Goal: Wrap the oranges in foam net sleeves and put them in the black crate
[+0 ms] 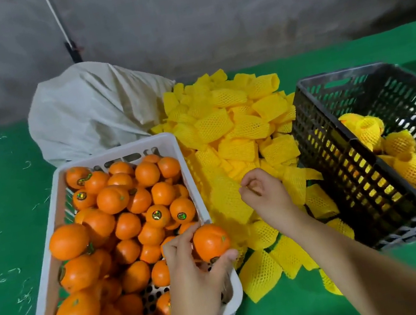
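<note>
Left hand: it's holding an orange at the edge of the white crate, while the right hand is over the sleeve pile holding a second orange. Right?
Not quite. The head view shows the left hand holding an orange at the white crate's edge, but the right hand holds no orange. Its fingers are curled above the yellow foam net sleeves, and whether they pinch one I cannot tell.

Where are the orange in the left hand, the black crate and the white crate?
orange (210,241), head view, middle of its peel.
left hand (195,279), head view, back of hand.
black crate (341,161), head view, near slotted wall.
white crate (117,152), head view, far rim.
</note>
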Tool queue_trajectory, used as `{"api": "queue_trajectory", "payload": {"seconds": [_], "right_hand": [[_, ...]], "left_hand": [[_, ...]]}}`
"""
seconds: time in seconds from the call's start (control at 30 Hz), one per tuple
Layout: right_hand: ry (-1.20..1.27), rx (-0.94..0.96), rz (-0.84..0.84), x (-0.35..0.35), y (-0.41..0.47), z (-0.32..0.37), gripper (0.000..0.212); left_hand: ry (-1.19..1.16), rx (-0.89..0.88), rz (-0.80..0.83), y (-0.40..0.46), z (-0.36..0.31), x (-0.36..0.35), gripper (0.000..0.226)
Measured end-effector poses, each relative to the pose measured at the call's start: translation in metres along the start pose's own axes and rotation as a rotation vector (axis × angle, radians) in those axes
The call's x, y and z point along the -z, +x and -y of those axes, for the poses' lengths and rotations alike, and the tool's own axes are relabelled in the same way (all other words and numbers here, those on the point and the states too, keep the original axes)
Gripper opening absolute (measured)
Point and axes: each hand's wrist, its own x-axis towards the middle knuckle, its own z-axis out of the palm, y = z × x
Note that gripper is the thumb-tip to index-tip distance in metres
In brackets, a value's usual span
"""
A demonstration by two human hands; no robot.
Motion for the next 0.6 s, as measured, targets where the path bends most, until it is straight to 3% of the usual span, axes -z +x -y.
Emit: {"api": "queue_trajectory", "payload": {"seconds": [0.1, 0.2, 0.3, 0.47, 0.6], "right_hand": [[0.137, -0.024, 0.033, -0.015, -0.031, 0.022, 0.013], [0.347, -0.11, 0.272, -0.023, -0.056, 0.033, 0.027], [0.334, -0.097, 0.433, -0.024, -0.069, 0.031, 0.048], [0.25, -0.005, 0.383, -0.026, -0.077, 0.034, 0.038], [0.185, 0.059, 0.257, -0.03, -0.079, 0.038, 0.019]], "left_hand": [[-0.104, 0.089, -0.034, 0.001, 0.0, 0.0, 0.071], [-0.227, 0.153, -0.037, 0.0, 0.002, 0.002, 0.079], [-0.316, 0.125, -0.048, 0.0, -0.001, 0.004, 0.077], [-0.369, 0.108, -0.02, -0.002, 0.001, 0.008, 0.069], [-0.383, 0.119, -0.029, -0.003, 0.002, 0.012, 0.079]]}}
